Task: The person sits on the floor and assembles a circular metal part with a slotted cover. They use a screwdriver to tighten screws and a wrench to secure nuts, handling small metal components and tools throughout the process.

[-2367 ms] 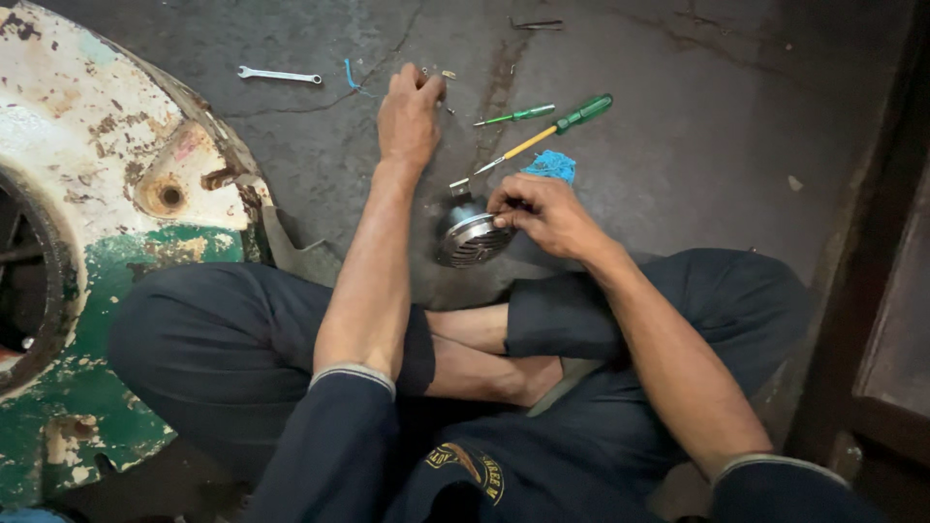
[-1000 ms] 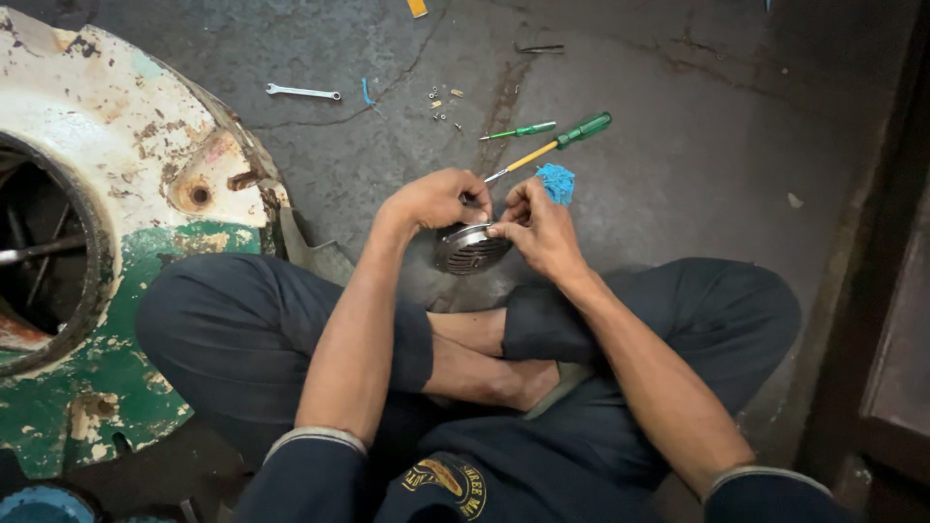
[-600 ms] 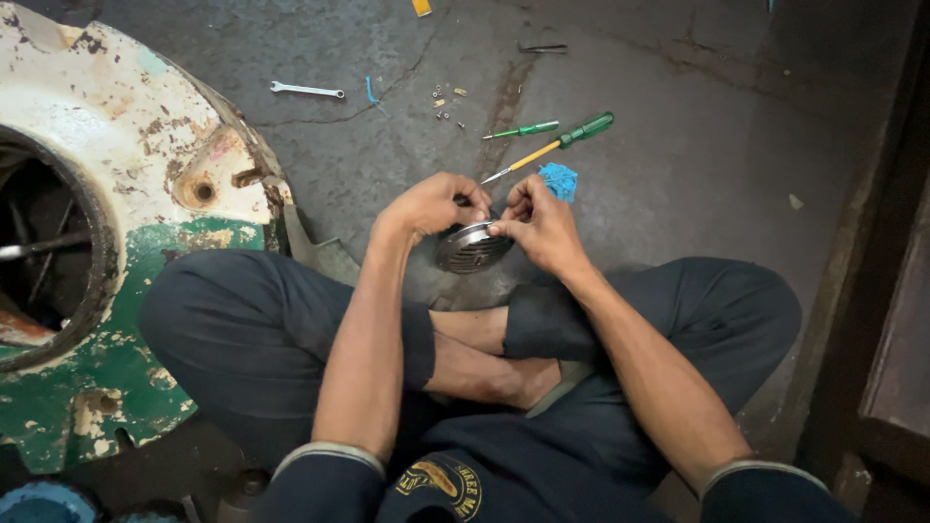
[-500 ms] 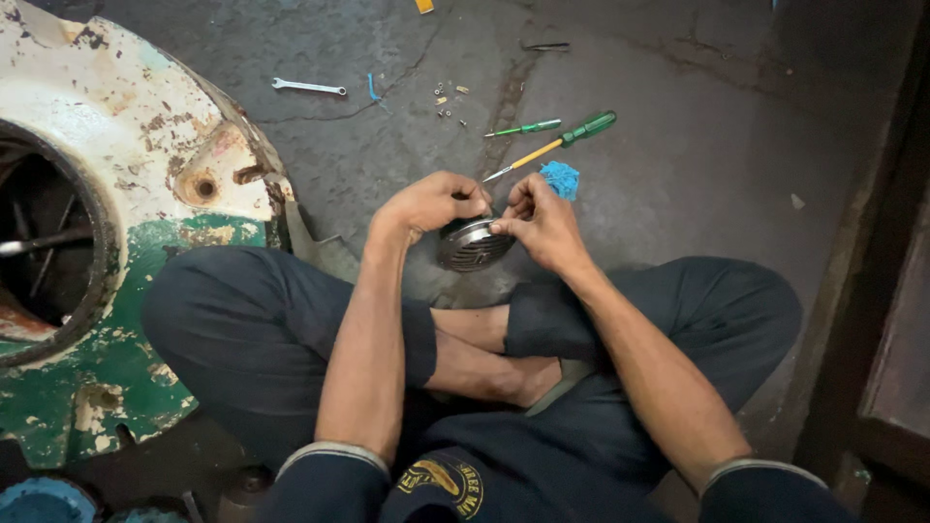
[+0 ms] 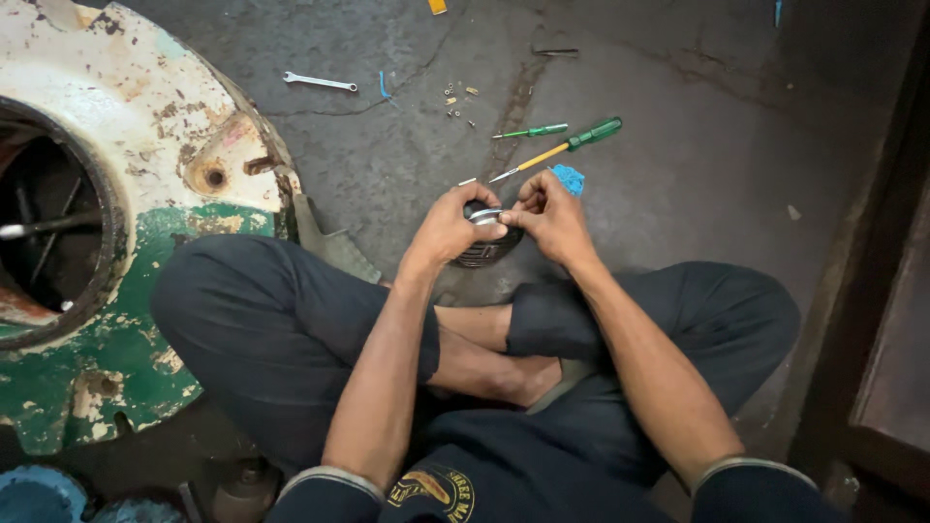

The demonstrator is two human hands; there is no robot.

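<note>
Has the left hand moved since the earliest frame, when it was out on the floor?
Yes. The left hand has come back from the floor near the green screwdrivers toward the body, and now holds the round metal part together with the right hand.

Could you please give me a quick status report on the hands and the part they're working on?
Left hand and right hand both closed on small round metal part, held over floor. Green screwdrivers lie just beyond, untouched. Nothing in the way.

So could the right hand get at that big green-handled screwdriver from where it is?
Probably yes: the big green-handled screwdriver lies on bare floor just beyond the right hand, nothing between, though that hand is busy on the round metal part.
</note>
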